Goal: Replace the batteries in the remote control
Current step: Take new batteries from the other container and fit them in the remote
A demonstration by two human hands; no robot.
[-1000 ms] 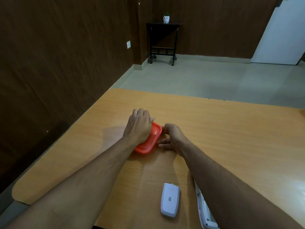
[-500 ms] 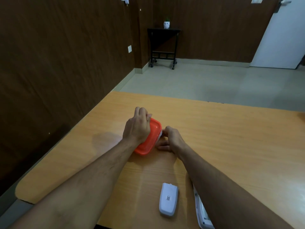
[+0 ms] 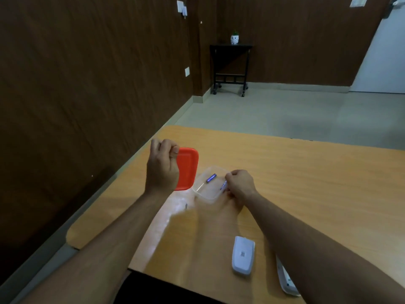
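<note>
Wooden table [image 3: 306,172] carries a clear container [image 3: 208,187] holding two blue batteries [image 3: 211,178]. Left hand [image 3: 162,167] pinches the orange lid [image 3: 186,170] aloft; right hand [image 3: 240,183] grips the container's edge. Nearer lie the battery cover [image 3: 243,254] and remote control [image 3: 286,279], partly hidden.

Container [image 3: 209,189] uncovered; lid [image 3: 187,168] raised leftward.

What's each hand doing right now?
Left hand: shut on the red lid, lifted off the tub.
Right hand: at the tub's rim; grip cannot be told.
</note>
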